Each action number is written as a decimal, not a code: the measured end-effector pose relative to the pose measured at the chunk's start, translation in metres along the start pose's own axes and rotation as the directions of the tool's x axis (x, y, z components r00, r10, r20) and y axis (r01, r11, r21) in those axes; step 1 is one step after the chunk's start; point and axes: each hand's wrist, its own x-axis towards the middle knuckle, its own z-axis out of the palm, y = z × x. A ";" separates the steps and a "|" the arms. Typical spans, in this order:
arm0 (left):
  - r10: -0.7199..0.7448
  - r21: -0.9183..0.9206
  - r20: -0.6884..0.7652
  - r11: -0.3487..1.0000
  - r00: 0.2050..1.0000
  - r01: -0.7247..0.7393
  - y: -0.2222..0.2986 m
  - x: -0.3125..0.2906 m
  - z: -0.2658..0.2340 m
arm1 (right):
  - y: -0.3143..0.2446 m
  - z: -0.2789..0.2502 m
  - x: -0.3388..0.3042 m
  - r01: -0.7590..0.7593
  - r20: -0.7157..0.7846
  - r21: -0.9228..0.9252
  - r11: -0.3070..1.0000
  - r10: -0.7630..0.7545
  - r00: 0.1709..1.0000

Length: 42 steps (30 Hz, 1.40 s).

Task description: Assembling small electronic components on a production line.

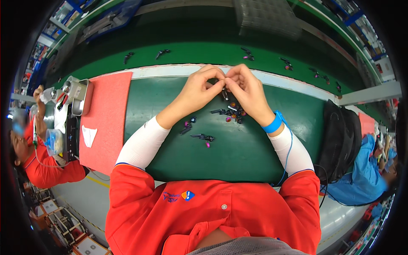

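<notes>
My left hand (200, 88) and my right hand (248, 90) meet over the far edge of the green work mat (178, 157), fingertips pinched together. Between them is a small dark part with a metallic tip (225, 94), mostly hidden by the fingers. Just below the hands lies a loose cluster of small black parts (231, 111) with orange and pink round pieces. Closer to me and to the left are another black part with a purple piece (187, 126) and one with a pink piece (204, 137). A blue wrist strap (273, 122) with a cord circles my right wrist.
Beyond a white rail (289, 82) runs a green belt (191, 57) carrying several similar black parts. A red mat (106, 114) with a white scrap and a metal device (76, 92) lie left. A black bag (340, 140) stands right. Co-workers sit on both sides.
</notes>
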 end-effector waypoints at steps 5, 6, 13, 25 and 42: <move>0.187 0.289 -0.077 0.944 0.979 -0.157 0.008 0.001 0.002 | -0.001 -0.006 0.001 0.100 0.036 -0.200 0.975 -0.095 0.995; 0.211 0.341 -0.093 0.925 0.973 -0.168 0.009 -0.001 0.000 | -0.001 -0.004 0.000 0.010 0.047 -0.239 0.971 0.001 0.999; 0.147 0.152 -0.017 0.978 0.989 -0.143 0.010 0.003 -0.003 | -0.014 -0.012 0.003 0.215 0.020 -0.351 0.911 -0.222 0.975; -0.038 -0.001 0.052 0.999 0.998 0.038 -0.004 0.001 -0.009 | 0.002 -0.008 0.006 0.597 0.231 -0.551 0.583 -0.581 0.780; -0.296 -0.484 0.157 0.809 0.942 0.335 0.002 0.005 -0.007 | 0.015 -0.005 0.005 0.064 -0.101 0.071 0.995 -0.057 0.993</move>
